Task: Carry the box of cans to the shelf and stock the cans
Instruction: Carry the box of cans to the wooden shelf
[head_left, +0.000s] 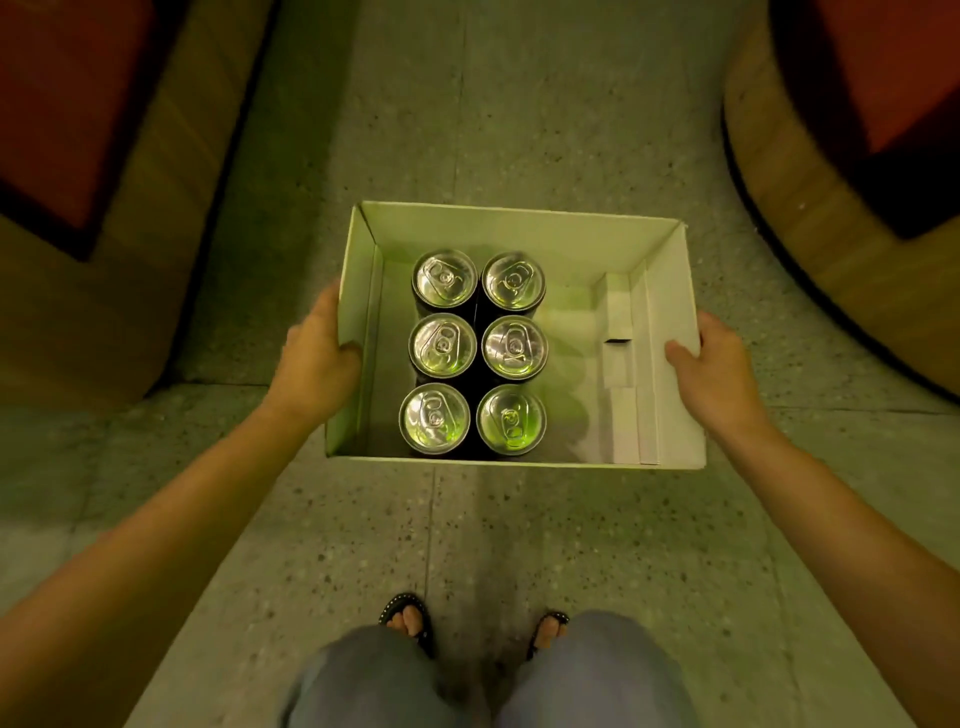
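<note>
At frame centre, the left hand and right hand each have a closed grip on a side wall of the open box, held above the floor; six cans stand upright in its left half.

Your left hand and right hand grip opposite walls of the open box; six upright cans crowd its left side.
</note>
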